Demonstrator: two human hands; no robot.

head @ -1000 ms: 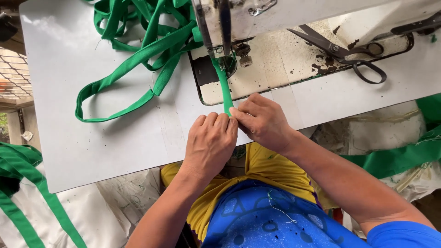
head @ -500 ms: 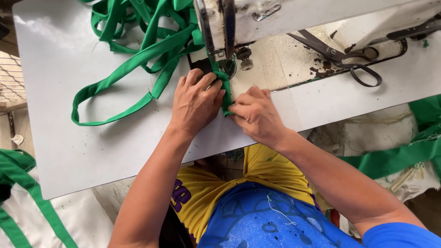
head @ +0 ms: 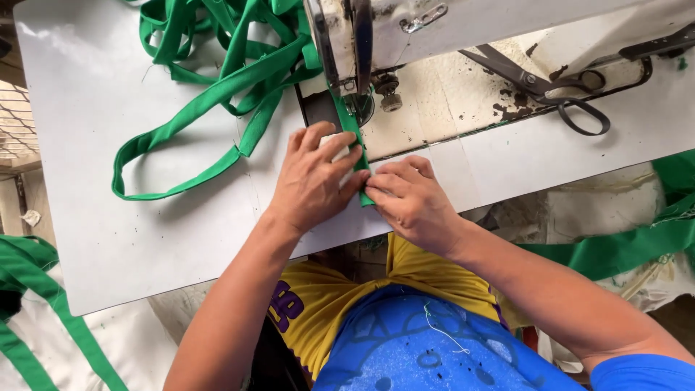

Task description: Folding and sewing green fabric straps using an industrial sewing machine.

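together, left hand (head: 316, 177) and right hand (head: 407, 200) pinch flat the narrow green fabric strap (head: 356, 141), at six o'clock of the worn metal sewing machine (head: 362, 36).

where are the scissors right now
In the head view the scissors lie at the upper right, on the stained machine bed right of the needle area, well away from both hands.

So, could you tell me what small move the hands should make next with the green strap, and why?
Probably ease the strap forward under the presser foot. Both the left hand and the right hand pinch it flat just before the foot, and its end already lies beneath the foot.
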